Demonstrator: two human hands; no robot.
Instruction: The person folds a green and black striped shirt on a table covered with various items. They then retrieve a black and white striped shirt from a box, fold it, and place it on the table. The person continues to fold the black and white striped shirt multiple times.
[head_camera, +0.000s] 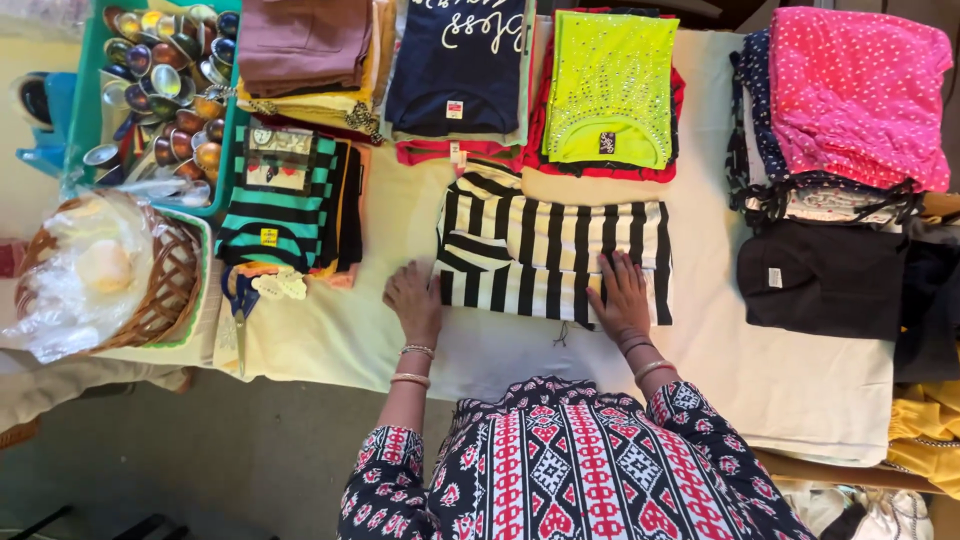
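Both hands lie flat and open: left hand (414, 300) beside, right hand (622, 295) upon the folded striped garment (553, 250); smoothing appears underway, stacking probably follows.

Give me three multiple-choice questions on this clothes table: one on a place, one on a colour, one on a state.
1. Where does the right hand rest?
A. on the black-and-white striped garment
B. on the wicker basket
C. on the green crate

2. What colour is the sequinned top beyond the striped garment?
A. white
B. neon yellow-green
C. brown

3. How does the left hand lie?
A. clenched around scissors
B. raised in the air
C. flat at the garment's left edge

Answers: 1 A, its palm lies on the stripes; 2 B, bright lime fabric shows; 3 C, its fingers lie spread on the cream cloth.
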